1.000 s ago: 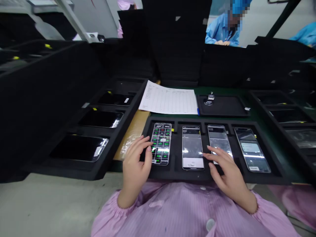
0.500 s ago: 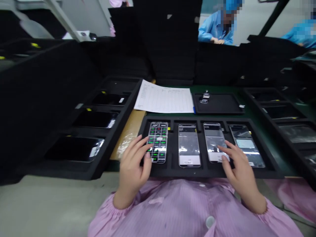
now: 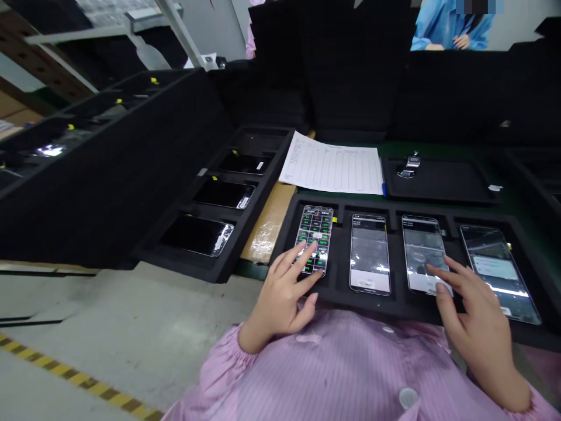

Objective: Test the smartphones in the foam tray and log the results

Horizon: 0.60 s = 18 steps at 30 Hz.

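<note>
A row of several smartphones lies face up in a black foam tray [image 3: 438,209]. The leftmost smartphone [image 3: 314,229] shows a grid of green and red tiles, and my left hand [image 3: 283,298] has its fingertips on the lower part of that screen. My right hand [image 3: 471,316] rests its fingertips on the lower edge of the third smartphone [image 3: 423,248], which shows a grey screen. Between my hands lies the second smartphone [image 3: 369,254], untouched. The rightmost smartphone [image 3: 497,272] lies beyond my right hand. Both hands hold nothing.
A second foam tray [image 3: 193,260] with dark phones stands to the left. Ahead lie a printed table sheet [image 3: 331,164] and a small black tray [image 3: 438,181] holding a metal part. A co-worker in a blue smock [image 3: 451,26] stands beyond tall black foam stacks.
My view has turned left, shifting the trays right in the frame. My left fingers have moved onto the lower first phone, and my right fingers sit lower on the third phone.
</note>
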{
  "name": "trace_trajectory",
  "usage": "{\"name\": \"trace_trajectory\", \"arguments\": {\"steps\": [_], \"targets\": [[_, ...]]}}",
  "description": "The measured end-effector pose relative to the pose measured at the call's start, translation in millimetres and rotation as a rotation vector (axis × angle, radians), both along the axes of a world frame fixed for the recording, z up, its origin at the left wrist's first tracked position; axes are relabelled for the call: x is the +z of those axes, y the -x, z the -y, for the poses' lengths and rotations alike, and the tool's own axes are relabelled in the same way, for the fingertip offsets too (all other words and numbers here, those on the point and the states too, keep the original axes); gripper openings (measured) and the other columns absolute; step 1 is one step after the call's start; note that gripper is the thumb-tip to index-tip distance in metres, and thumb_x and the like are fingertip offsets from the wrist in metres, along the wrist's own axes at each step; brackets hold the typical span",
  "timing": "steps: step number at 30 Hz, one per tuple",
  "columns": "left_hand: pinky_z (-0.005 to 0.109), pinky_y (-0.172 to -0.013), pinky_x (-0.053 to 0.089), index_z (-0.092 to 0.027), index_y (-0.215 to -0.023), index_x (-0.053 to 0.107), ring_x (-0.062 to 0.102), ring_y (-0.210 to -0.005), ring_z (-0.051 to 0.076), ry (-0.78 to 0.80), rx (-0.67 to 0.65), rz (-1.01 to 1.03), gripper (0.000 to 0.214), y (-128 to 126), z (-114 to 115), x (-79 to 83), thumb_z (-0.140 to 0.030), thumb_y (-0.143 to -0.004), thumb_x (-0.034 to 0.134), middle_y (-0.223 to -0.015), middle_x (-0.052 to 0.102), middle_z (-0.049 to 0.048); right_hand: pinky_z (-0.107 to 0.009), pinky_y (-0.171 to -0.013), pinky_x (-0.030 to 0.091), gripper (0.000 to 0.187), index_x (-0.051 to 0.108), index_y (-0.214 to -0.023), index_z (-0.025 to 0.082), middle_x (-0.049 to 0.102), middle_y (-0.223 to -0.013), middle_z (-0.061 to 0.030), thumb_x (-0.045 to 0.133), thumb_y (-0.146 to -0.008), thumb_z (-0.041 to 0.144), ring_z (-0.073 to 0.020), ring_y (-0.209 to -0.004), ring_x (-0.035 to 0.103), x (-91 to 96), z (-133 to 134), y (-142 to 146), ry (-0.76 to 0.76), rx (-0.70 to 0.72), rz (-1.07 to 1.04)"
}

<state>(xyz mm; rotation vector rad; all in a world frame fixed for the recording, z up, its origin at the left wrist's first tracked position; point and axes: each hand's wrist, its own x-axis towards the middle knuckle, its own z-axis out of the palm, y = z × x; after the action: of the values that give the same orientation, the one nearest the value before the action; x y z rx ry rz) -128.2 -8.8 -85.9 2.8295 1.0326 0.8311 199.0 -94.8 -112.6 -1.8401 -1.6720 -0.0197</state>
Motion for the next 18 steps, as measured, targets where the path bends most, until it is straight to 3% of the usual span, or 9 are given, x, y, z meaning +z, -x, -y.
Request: {"name": "trace_trajectory", "arguments": {"steps": [5,10,14,18], "targets": [[0.051,-0.106,0.046,-0.016,-0.119,0.065,0.047,-0.14,0.033,-0.062,0.031,0.141,0.036,-8.0,-1.7,5.3,-0.021,-0.086,0.05,-0.144,0.057,0.0192,-0.059,-0.105,0.045,0.036,0.067,-0.115,0.019,0.065,-0.13,-0.0145,0.042,-0.1,0.041,-0.0356,-0.123,0.059,-2.2,0.5,-1.0,-0.022,0.009,0.003],[0.048,-0.105,0.049,-0.019,-0.12,0.062,0.054,-0.134,0.03,-0.067,-0.01,0.211,0.036,-36.7,-8.1,9.8,-0.015,-0.086,0.051,-0.136,0.064,0.0142,-0.057,-0.104,0.046,0.032,0.066,-0.116,0.02,0.066,-0.127,-0.0138,0.044,-0.1,0.037,-0.0338,-0.124,0.059,-2.4,-0.7,0.9,-0.05,0.024,0.009],[0.048,-0.105,0.05,-0.017,-0.119,0.063,0.055,-0.133,0.029,-0.017,-0.034,0.241,0.033,-65.3,-13.3,9.5,-0.011,-0.088,0.05,-0.133,0.066,0.0145,-0.056,-0.104,0.046,0.029,0.065,-0.117,0.021,0.065,-0.129,-0.0138,0.045,-0.1,0.033,-0.032,-0.125,0.059,-1.9,-3.2,2.3,-0.062,0.012,-0.005],[0.051,-0.109,0.049,-0.018,-0.124,0.06,0.051,-0.137,0.03,0.069,-0.027,0.18,0.034,-77.1,-19.3,3.4,-0.013,-0.092,0.048,-0.137,0.063,0.014,-0.055,-0.103,0.049,0.027,0.064,-0.117,0.022,0.066,-0.127,-0.013,0.046,-0.099,0.028,-0.0304,-0.122,0.061,-0.8,-4.9,7.3,-0.097,0.003,-0.009]]}}
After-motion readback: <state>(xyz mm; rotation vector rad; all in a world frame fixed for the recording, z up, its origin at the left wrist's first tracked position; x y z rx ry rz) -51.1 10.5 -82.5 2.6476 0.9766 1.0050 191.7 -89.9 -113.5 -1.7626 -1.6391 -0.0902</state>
